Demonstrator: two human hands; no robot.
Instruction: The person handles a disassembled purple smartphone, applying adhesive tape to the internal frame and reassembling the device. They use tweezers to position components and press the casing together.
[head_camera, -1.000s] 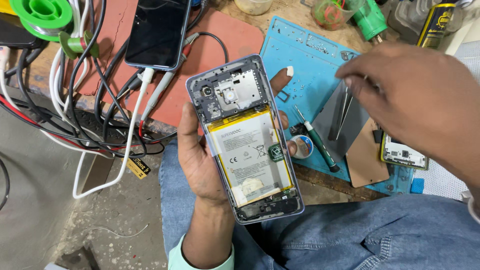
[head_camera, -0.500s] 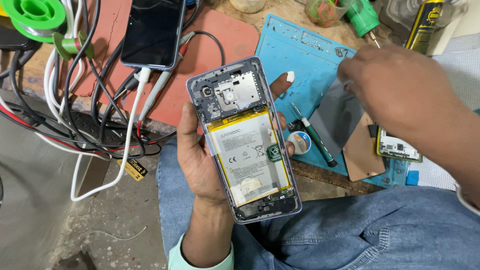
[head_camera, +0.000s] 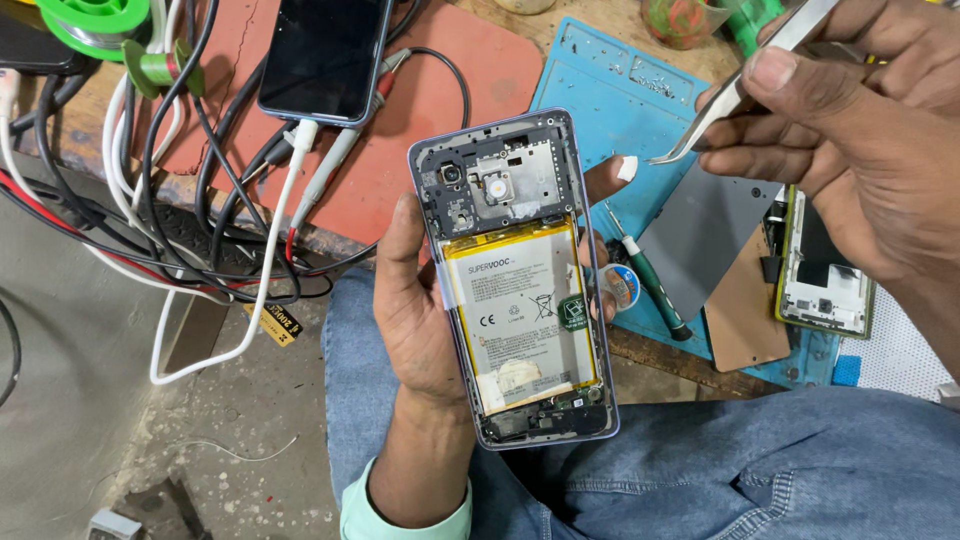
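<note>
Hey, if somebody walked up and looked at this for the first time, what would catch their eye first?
Probably the opened phone in the middle, back cover off, yellow-edged battery and circuit board showing, held up in the left hand. Next, the metal tweezers pinched in the right hand at upper right, tips pointing down over the blue work mat. A tangle of cables fills the left side.

Left hand (head_camera: 420, 320): I saw it bare, mint-green cuff at wrist.
Right hand (head_camera: 860, 140): bare.
Legs: I noted blue denim jeans (head_camera: 760, 470).
</note>
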